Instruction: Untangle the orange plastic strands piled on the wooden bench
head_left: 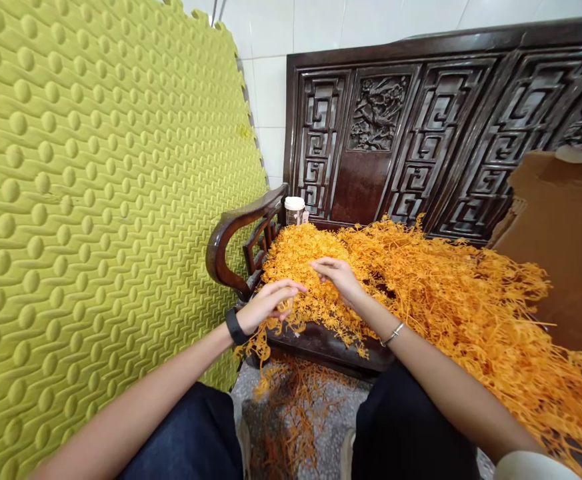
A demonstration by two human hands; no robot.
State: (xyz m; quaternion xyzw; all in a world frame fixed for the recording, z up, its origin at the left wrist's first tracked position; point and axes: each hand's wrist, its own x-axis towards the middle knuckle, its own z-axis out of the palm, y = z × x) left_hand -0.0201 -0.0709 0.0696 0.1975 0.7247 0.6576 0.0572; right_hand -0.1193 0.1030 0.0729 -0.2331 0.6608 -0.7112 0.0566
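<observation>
Over the near left end of a heap of orange plastic sprigs (451, 287), both my hands are raised, a short gap apart. My left hand (273, 301), with a black band on its wrist, is partly closed, thumb and forefinger pointing right. An orange sprig (258, 343) hangs below its curled fingers, though the grip itself is partly hidden. My right hand (339, 279), with a silver bangle on its wrist, has its fingers bent and drawn together above the finer orange pieces (301, 247). Whatever its fingertips pinch is too small to make out.
The heap lies on a dark carved wooden bench (363, 183) with a curved armrest (221, 243). A white-lidded cup (295, 208) stands in its back corner. Yellow foam mat (111, 200) rises at left; brown cardboard (565, 233) leans at right. Orange scraps (291, 420) litter the speckled floor.
</observation>
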